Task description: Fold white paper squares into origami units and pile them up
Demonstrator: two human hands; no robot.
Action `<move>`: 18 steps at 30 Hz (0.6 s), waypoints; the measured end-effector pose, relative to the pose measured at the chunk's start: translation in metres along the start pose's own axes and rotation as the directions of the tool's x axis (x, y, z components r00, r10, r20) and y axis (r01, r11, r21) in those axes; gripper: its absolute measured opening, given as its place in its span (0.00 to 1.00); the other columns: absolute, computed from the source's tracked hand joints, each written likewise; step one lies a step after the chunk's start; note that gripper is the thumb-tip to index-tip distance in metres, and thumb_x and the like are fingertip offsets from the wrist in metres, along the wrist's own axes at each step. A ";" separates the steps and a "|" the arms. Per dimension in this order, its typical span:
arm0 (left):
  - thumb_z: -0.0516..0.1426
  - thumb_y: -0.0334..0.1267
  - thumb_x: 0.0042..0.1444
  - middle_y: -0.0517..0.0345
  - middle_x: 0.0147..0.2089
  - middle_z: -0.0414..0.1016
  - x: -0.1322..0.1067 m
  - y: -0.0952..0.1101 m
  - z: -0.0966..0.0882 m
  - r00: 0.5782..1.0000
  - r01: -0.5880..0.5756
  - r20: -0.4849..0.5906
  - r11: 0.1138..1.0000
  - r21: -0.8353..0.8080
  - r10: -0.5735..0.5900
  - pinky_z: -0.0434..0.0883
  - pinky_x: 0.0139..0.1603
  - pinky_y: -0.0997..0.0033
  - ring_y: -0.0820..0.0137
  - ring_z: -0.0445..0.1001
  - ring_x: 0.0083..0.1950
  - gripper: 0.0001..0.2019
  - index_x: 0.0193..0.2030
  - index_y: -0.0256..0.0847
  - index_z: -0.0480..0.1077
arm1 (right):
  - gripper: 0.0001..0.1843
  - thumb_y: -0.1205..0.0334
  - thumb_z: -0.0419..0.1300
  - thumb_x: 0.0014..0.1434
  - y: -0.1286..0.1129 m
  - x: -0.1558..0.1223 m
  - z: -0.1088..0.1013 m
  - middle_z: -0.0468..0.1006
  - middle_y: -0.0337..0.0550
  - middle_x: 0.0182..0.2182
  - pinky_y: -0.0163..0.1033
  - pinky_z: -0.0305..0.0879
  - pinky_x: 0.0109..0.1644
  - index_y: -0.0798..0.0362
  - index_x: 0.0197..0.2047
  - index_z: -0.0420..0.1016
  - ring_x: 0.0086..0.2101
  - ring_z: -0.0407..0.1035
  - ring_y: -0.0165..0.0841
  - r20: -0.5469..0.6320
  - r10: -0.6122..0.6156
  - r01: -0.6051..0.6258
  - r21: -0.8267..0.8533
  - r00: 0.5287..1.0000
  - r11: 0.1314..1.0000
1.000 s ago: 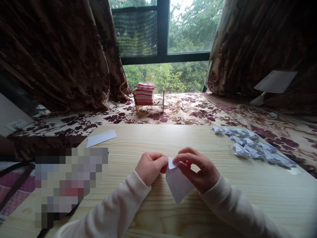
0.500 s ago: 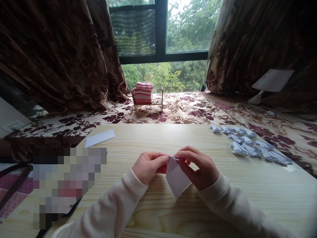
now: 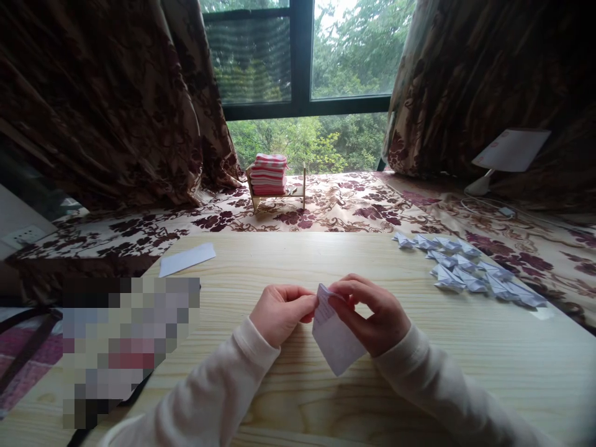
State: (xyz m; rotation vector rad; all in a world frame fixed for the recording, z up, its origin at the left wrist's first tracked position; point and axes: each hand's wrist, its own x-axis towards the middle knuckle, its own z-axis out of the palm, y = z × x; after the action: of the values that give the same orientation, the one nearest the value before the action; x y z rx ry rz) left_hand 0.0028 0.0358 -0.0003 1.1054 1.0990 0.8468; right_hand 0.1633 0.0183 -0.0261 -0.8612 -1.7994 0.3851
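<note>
A small sheet of white paper [image 3: 339, 346], partly folded at its top, is held above the wooden table [image 3: 279, 397]. My left hand [image 3: 282, 313] pinches its upper left edge between thumb and fingers. On the other side, my right hand [image 3: 375, 313] is closed on the upper right edge, with thumb and forefinger near the fold. A pointed corner of the paper stands up between the fingertips. Part of the fold is hidden behind my right fingers.
Several folded paper pieces [image 3: 465, 270] lie in rows at the table's right. A flat white paper strip [image 3: 187, 259] rests at the back left, above a blurred-out object [image 3: 125, 354]. Beyond are a small rack with pink-striped cloths [image 3: 270, 174] and a lamp [image 3: 510, 152].
The top corner of the paper now shows upright between my fingers, and its lower part has swung slightly right. My right fingers have shifted a little along the edge.
</note>
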 end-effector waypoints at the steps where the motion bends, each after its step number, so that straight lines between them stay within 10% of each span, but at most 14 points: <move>1: 0.62 0.36 0.35 0.61 0.16 0.69 0.000 0.000 0.000 1.000 -0.006 -0.008 1.000 0.001 0.006 0.60 0.25 0.77 0.77 0.63 0.21 0.07 0.18 0.33 0.74 | 0.11 0.74 0.56 0.53 0.000 0.000 0.000 0.72 0.39 0.27 0.31 0.63 0.25 0.52 0.37 0.73 0.25 0.65 0.27 0.007 0.002 -0.002 0.013 1.000 1.000; 18: 0.68 0.45 0.29 0.59 0.21 0.72 0.001 -0.001 -0.003 0.996 0.093 0.030 0.985 -0.146 -0.089 0.64 0.29 0.75 0.77 0.67 0.24 0.17 0.23 0.34 0.75 | 0.17 0.76 0.52 0.53 -0.002 -0.002 -0.001 0.69 0.42 0.31 0.34 0.66 0.31 0.49 0.39 0.75 0.30 0.66 0.29 0.042 -0.101 0.104 -0.057 0.994 0.993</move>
State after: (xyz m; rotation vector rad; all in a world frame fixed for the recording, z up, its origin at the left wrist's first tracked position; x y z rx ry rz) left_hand -0.0003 0.0370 -0.0013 0.9332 1.0420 0.8274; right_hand 0.1633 0.0157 -0.0258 -0.8032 -1.8907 0.2854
